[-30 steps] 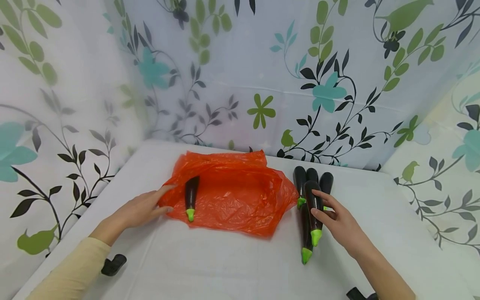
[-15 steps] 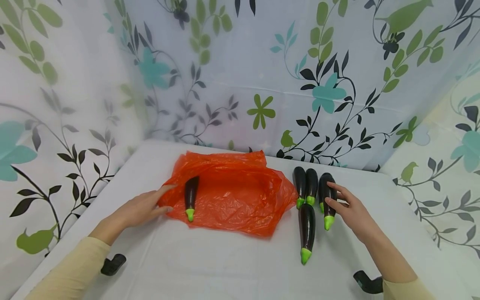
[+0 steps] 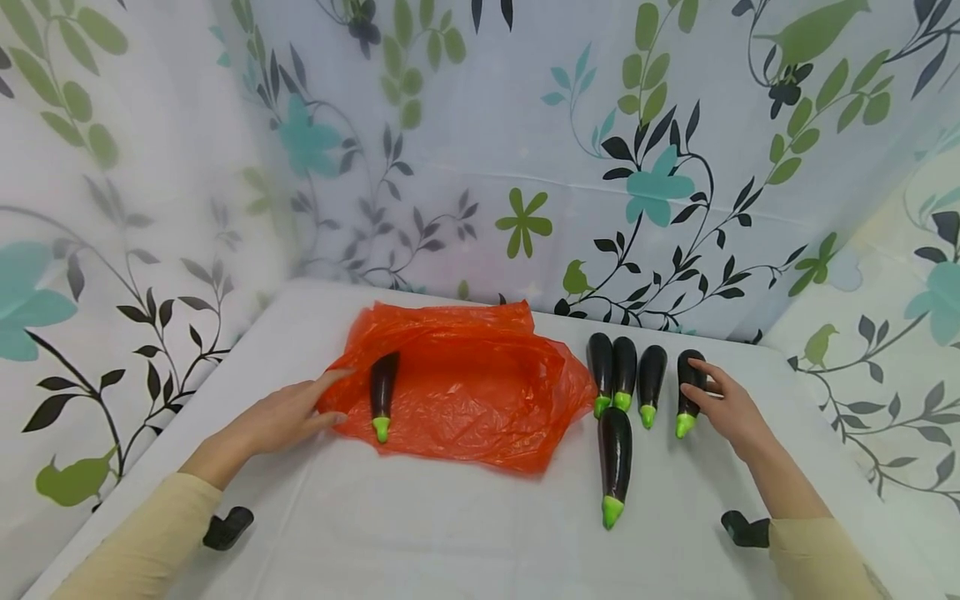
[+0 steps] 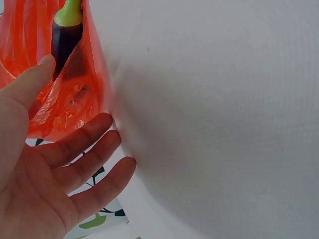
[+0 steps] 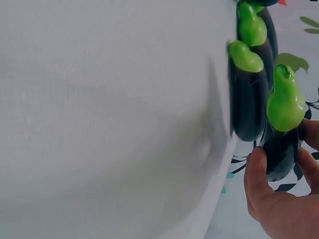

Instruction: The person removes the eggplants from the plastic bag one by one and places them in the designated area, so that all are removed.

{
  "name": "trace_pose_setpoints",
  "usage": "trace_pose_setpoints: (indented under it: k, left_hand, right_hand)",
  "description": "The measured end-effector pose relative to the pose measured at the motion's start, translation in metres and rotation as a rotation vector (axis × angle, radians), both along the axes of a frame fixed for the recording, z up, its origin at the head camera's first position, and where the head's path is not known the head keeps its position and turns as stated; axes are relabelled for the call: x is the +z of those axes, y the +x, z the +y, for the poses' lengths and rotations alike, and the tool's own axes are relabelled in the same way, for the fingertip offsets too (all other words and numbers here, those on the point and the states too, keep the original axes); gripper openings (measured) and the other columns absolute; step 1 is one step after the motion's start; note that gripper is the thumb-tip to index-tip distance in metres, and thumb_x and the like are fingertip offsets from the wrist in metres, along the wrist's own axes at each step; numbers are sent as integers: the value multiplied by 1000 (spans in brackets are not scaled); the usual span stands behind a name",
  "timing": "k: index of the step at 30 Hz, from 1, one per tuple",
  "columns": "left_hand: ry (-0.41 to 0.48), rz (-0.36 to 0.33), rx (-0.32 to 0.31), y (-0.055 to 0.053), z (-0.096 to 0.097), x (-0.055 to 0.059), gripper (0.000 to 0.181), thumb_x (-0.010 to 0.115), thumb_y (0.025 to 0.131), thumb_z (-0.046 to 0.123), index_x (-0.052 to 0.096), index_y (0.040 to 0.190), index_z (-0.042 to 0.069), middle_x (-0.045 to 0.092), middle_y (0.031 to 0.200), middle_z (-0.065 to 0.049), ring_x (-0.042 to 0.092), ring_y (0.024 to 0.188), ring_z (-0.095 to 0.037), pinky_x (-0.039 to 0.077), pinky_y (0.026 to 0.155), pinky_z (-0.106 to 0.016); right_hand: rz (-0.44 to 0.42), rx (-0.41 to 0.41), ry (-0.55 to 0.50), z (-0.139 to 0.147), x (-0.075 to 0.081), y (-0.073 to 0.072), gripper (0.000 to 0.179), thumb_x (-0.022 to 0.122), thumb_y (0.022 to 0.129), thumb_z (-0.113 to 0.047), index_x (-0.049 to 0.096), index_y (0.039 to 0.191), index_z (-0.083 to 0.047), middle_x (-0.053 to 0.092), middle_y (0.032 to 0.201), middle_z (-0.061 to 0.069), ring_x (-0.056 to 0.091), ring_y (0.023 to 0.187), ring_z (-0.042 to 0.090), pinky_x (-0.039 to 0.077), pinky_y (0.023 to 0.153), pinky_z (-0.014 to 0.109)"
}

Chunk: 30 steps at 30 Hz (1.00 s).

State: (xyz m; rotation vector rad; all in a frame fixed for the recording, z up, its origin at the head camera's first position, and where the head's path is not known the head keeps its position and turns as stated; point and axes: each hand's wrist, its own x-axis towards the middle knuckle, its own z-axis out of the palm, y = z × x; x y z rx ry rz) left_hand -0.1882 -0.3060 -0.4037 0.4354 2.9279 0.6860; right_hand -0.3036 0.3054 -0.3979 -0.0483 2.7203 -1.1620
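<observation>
My right hand (image 3: 731, 406) grips a dark eggplant (image 3: 687, 400) with a bright green stem end, at the right end of the row. In the right wrist view, thumb and fingers are round the body of this eggplant (image 5: 280, 154), below its green end. My left hand (image 3: 281, 417) rests at the left edge of a red plastic bag (image 3: 465, 408), fingers loosely extended. In the left wrist view its thumb lies over the bag (image 4: 75, 107). One eggplant (image 3: 382, 392) lies in the bag's open mouth, near the left hand.
Right of the bag lie three eggplants side by side, the rightmost eggplant (image 3: 652, 383) slightly apart. A longer eggplant (image 3: 616, 467) lies in front of them. A white cloth covers the table (image 3: 420, 533); a leaf-patterned curtain (image 3: 480, 167) surrounds it. Black devices (image 3: 228, 528) sit near both wrists.
My right hand has moved right with an eggplant, away from the pile, setting it at the end of the row. The left hand and the bag stay put.
</observation>
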Motion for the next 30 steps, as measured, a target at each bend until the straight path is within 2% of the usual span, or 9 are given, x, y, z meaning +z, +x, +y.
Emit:
trace_pose_setpoints:
  k: [11,18,30]
  left_hand:
    - [-4,-3,3,0,-1,-1,65,65,94,33,34,148,14,58,128,-20,58,109,-39,46,92,-60]
    - [-6,-6,5,-1,0,-1,65,65,94,32,34,148,13,58,128,-20,58,110,-38,45,93,-60]
    - [-3,-8,5,0,2,2,65,65,94,31,34,148,12,58,128,-21,58,110,-39,46,93,-59]
  right_hand:
    - [-50,-18,48,-3,-15,-21,67,47,104,-34,16,156,-7,21,149,39,28,134,53,35,102,64]
    - [-30,-15,80,-6,-16,-25,64,47,104,-30,18,155,-5,20,149,39,26,133,55,36,100,64]
    - [-60,-39,104,-9,-18,-31,64,48,103,-27,18,155,-5,18,150,39,23,135,57,32,103,65]
